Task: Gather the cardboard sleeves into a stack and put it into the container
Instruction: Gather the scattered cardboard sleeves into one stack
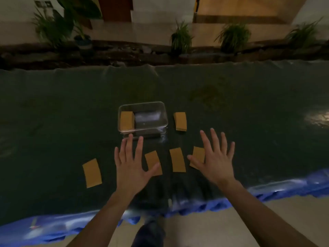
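Head view: plain cardboard sleeves (pixel 177 159), clear container (pixel 142 104)

My one head camera looks forward and down from above, fairly near the dark table (pixel 249 107), plants (pixel 181 38) beyond.

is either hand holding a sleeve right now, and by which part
Nothing is held. The left hand and right hand are spread open, fingers splayed, over the loose cardboard sleeves.

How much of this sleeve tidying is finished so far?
Little. One sleeve or small stack already sits in the clear container. Both hands, left hand and right hand, are spread open, holding nothing. Five loose sleeves remain on the table.
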The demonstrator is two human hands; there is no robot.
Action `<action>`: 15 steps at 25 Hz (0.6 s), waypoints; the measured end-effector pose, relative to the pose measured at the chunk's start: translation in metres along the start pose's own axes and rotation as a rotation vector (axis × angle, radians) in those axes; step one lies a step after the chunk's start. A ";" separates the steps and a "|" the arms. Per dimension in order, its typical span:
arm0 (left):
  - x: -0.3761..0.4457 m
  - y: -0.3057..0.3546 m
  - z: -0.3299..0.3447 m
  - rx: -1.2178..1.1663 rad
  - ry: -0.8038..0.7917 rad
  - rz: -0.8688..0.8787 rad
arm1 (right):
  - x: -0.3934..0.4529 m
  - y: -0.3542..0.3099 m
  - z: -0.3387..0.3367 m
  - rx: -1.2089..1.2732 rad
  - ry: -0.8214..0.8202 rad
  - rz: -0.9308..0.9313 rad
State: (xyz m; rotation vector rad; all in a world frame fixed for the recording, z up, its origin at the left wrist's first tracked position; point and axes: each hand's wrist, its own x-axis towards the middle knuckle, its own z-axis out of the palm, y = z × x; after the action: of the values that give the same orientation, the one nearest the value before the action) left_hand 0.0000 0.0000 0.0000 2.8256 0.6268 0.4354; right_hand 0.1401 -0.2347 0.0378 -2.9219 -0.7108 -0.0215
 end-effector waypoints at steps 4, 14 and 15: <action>0.026 -0.007 0.022 0.005 -0.037 0.015 | 0.017 -0.008 0.021 -0.027 -0.040 0.055; 0.043 -0.017 0.060 -0.022 -0.129 -0.029 | 0.057 -0.001 0.047 0.052 -0.178 0.161; 0.044 -0.014 0.064 -0.029 -0.144 -0.033 | 0.057 0.001 0.051 0.070 -0.184 0.187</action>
State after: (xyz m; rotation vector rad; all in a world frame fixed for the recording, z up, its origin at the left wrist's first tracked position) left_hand 0.0540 0.0225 -0.0529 2.7834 0.6308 0.2314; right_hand 0.1905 -0.2027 -0.0103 -2.9349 -0.4477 0.2885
